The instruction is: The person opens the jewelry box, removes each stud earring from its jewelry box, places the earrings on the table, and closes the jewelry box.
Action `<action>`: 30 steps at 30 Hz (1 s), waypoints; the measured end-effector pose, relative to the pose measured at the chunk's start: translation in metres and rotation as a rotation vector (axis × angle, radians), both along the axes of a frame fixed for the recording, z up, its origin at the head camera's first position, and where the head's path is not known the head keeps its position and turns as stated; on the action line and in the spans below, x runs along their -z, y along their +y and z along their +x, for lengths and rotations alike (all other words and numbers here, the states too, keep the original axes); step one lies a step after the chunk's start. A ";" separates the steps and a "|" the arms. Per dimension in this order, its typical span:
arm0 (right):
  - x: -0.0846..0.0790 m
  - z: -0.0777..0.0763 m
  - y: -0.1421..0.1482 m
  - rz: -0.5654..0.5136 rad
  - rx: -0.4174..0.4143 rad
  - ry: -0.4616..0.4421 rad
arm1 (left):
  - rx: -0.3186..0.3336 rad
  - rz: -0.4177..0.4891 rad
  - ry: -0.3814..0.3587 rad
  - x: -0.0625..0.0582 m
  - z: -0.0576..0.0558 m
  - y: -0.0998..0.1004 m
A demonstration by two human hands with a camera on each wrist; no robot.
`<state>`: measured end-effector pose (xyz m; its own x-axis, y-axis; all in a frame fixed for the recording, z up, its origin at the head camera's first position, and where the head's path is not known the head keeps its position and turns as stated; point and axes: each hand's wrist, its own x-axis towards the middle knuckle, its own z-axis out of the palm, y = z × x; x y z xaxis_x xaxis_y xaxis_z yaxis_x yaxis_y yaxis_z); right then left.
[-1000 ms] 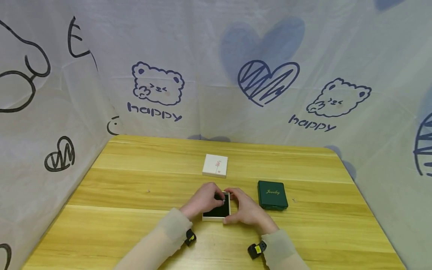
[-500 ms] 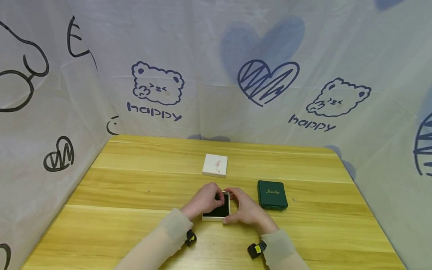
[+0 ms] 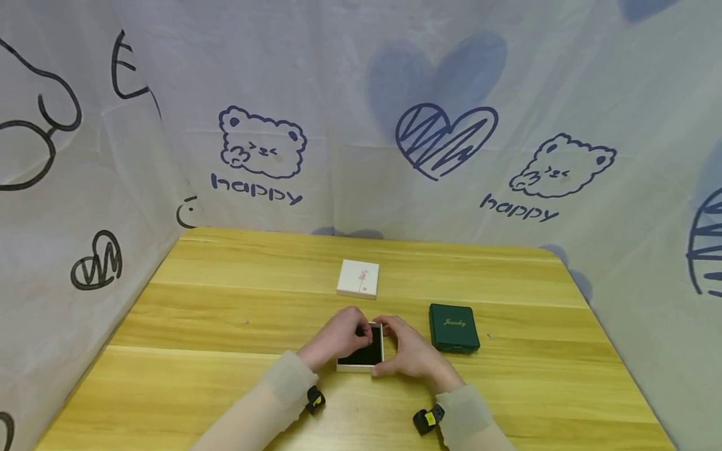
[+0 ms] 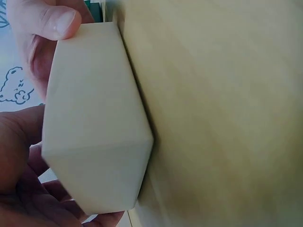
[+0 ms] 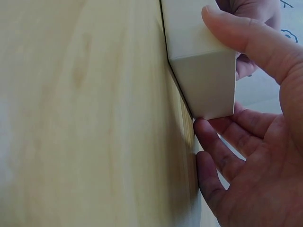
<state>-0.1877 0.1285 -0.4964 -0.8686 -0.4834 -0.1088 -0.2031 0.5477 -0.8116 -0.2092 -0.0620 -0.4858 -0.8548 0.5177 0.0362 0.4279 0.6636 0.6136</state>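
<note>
A shallow white box (image 3: 353, 369) with a black lining (image 3: 363, 357) lies open-topped on the table. My right hand (image 3: 416, 354) grips its right side, thumb at the front corner and fingers at the back; the right wrist view shows the thumb on the box wall (image 5: 203, 80). Over the lining, my left hand (image 3: 338, 334) reaches in from the left with thumb and fingertips together, pinching a tiny silvery item that the fingers mostly hide. From the left wrist, the plain outer wall of the box (image 4: 94, 94) blocks the view of the fingertips.
Behind the box lies a white lid (image 3: 358, 278) with a pink flower print. A dark green case (image 3: 454, 327) lettered "Jewelry" stands to the right, with a small shiny bit (image 3: 489, 336) beside it. A printed cloth (image 3: 350, 125) hangs behind the wooden table (image 3: 225, 357).
The silvery item at the left fingertips showed more clearly a second ago and is now mostly covered. Both hands and the box keep their places; the head view has shifted slightly.
</note>
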 end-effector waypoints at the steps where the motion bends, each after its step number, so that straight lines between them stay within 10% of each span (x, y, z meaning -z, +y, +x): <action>1: 0.000 0.000 0.000 0.001 -0.003 0.003 | -0.001 -0.001 0.004 0.000 0.000 -0.001; 30: 0.000 0.002 -0.002 -0.025 0.016 -0.005 | -0.126 0.098 0.045 -0.024 -0.004 -0.056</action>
<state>-0.1861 0.1270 -0.4966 -0.8757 -0.4722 -0.1010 -0.1907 0.5304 -0.8260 -0.2134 -0.1179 -0.4617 -0.9091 0.3987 0.1205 0.3733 0.6518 0.6601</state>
